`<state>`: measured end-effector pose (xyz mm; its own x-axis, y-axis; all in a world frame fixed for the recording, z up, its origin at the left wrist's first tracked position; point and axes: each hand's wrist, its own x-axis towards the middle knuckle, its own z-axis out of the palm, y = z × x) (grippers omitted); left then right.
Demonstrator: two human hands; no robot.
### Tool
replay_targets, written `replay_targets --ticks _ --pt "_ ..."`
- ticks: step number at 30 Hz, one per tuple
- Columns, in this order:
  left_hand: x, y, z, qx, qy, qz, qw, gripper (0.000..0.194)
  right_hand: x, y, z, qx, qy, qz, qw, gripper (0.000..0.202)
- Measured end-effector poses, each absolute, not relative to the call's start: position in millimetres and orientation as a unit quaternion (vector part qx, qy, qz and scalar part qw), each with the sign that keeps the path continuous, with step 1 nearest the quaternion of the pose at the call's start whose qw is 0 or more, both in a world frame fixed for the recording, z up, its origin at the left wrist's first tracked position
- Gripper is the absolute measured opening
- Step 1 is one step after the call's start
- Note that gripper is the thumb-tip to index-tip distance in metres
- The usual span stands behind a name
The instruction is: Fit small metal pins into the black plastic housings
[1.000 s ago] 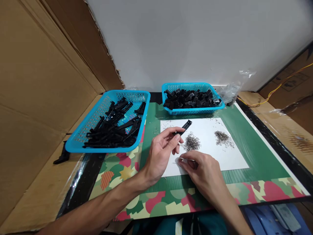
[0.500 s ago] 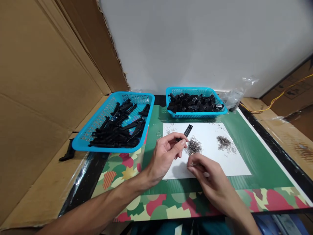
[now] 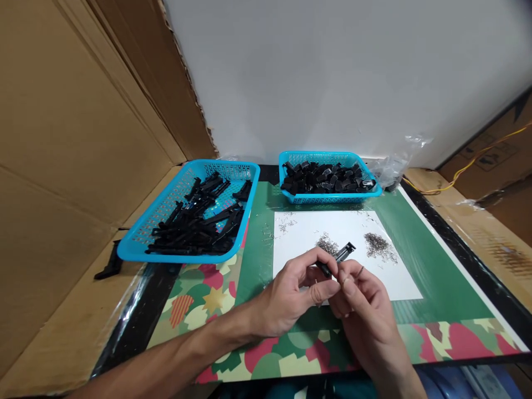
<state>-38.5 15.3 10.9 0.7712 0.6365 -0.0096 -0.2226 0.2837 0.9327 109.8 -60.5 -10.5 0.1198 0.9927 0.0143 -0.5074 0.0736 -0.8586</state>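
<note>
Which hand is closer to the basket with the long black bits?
Left. The left hand is in front and to the right of the basket; the right hand is farther right, past the left one.

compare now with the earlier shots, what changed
The left hand has moved right and nearer the person, carrying the black part with it. The right hand has turned and come in to meet the left at the part's near end. Nothing was visibly let go. The left basket, right basket and white sheet stayed put.

Two baskets (image 3: 189, 257) stand behind the hands (image 3: 291, 299) — the sheet (image 3: 399, 282) lies beneath two piles (image 3: 378, 245).
</note>
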Motion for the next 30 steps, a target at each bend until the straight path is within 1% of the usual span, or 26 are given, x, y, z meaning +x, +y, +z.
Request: replay_targets --ticks 3,5,12,16,20,23,30 --pt "-38.2 16.0 11.1 0.527 0.210 0.275 0.777 0.030 107.5 -61.9 -15.9 -0.377 -0.320 0.566 0.660 0.019" --pt "-37.4 16.9 9.7 0.516 0.218 0.273 0.782 0.032 107.5 -61.8 -16.8 -0.407 -0.333 0.537 0.660 0.018" --pt "-34.1 19.6 2.3 0.482 0.232 0.238 0.811 0.043 111.7 -60.5 -4.1 -0.533 -0.447 0.367 0.618 0.013" --pt "-34.6 18.0 -1.2 0.490 0.240 0.236 0.804 0.045 119.0 -61.8 -0.2 -0.573 -0.523 0.265 0.573 0.004" --pt "-35.7 18.2 -7.4 0.509 0.246 0.235 0.791 0.046 130.9 -59.3 3.2 -0.551 -0.641 0.181 0.502 0.017" --pt "-36.1 20.2 -8.7 0.516 0.252 0.223 0.787 0.046 138.3 -57.8 3.5 -0.534 -0.688 0.147 0.468 0.022" --pt "-35.5 19.6 -2.3 0.539 0.247 0.211 0.777 0.042 145.4 -59.2 2.2 -0.555 -0.699 0.121 0.435 0.017"
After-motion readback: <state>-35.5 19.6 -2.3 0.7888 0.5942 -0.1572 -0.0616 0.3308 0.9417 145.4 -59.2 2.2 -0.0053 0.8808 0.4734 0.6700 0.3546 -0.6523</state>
